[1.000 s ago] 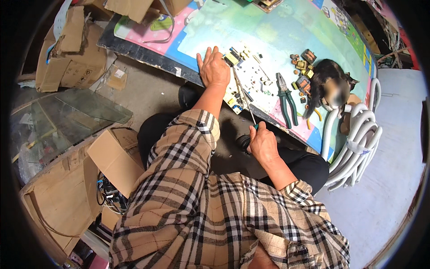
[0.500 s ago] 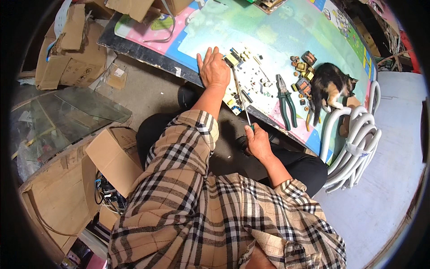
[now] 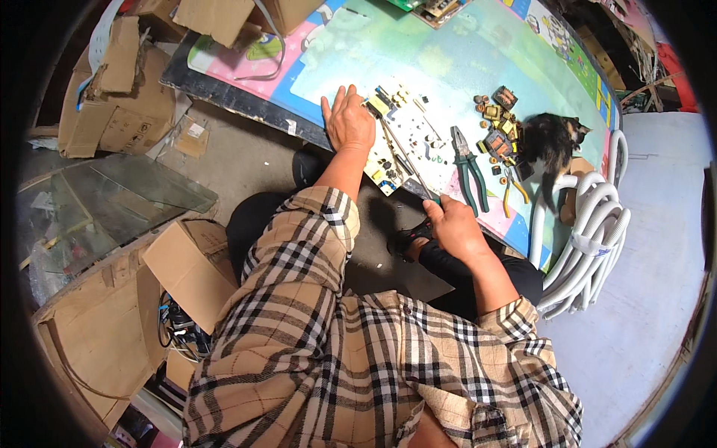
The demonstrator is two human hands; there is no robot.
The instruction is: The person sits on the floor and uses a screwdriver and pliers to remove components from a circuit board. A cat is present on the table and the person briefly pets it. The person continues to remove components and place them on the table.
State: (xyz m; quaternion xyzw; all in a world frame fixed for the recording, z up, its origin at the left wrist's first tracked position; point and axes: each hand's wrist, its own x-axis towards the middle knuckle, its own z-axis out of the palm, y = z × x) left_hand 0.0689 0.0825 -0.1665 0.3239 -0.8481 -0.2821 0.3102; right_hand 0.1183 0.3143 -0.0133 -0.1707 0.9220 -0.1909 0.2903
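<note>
My left hand (image 3: 349,121) lies flat at the table's near edge with its fingers stretched out, right beside a circuit board (image 3: 386,181) carrying yellow and black parts. Whether it presses on the board is hard to tell. In my right hand (image 3: 457,225) is a screwdriver (image 3: 424,183), its handle mostly covered by the fingers. The thin shaft points up and left toward the board. Loose small components (image 3: 433,142) are scattered just beyond. Green-handled pliers (image 3: 469,173) rest on the table to the right of them.
Copper-wound coils and transformers (image 3: 499,142) are heaped near yellow-handled pliers (image 3: 514,193). A dark cat (image 3: 553,142) is on the table at the right, by a coiled white hose (image 3: 597,231). Cardboard boxes (image 3: 123,123) and glass sheets (image 3: 127,187) stand at the left.
My right hand has moved right and a little up, the screwdriver with it, now slanting more. The cat has shifted its body and tail, showing more of the yellow-handled pliers.
</note>
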